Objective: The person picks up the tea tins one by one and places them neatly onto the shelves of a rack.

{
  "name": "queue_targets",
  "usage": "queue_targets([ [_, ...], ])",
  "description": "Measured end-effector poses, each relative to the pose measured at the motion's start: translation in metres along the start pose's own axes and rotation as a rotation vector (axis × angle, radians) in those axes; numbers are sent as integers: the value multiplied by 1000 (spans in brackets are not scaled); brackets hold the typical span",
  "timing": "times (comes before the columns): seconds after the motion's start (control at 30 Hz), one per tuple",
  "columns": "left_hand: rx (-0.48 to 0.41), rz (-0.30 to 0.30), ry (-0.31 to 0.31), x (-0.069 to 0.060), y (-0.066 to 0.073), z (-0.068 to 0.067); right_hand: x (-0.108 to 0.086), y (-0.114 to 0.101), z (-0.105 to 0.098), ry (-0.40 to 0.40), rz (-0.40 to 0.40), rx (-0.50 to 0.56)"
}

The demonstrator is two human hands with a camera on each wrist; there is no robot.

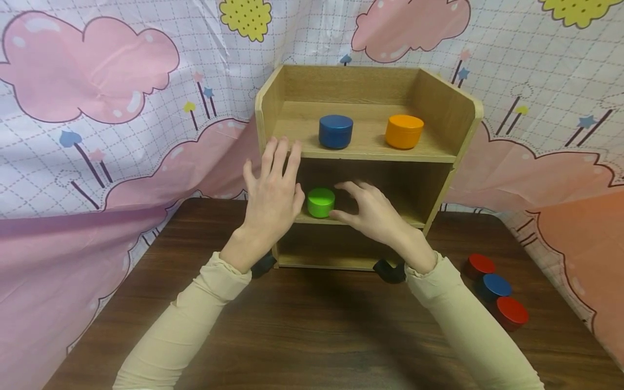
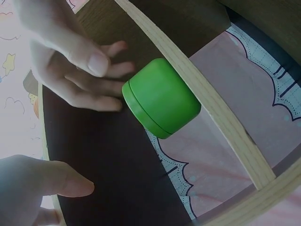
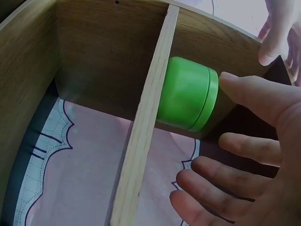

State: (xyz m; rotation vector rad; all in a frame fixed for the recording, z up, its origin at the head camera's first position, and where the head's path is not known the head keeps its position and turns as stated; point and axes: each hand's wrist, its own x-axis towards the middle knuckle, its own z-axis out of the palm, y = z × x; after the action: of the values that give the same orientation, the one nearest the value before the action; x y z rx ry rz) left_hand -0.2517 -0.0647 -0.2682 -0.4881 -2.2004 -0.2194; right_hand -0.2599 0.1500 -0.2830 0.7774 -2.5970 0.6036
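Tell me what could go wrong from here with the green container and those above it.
The green container sits close to the front edge of the middle shelf, so a nudge from the right hand might tip it off.

The left hand has its fingertips up by the top shelf; a sideways sweep could knock the blue container there.

Curtained-off tabletop space, room type unclear: pink-and-white cloud-printed fabric [image 1: 146,135] spans the frame's top and sides, a dark-brown wood-grain table [image 1: 292,336] the bottom
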Motion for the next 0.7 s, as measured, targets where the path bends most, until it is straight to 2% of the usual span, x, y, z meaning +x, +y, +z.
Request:
queue_targets([
  [0.37,-4,-5,4,0,0,0,-31,8,-3,60,-30,-2],
  [0.7,2,-4,-1,1,0,1,-63,24,-11,72,-15,9],
])
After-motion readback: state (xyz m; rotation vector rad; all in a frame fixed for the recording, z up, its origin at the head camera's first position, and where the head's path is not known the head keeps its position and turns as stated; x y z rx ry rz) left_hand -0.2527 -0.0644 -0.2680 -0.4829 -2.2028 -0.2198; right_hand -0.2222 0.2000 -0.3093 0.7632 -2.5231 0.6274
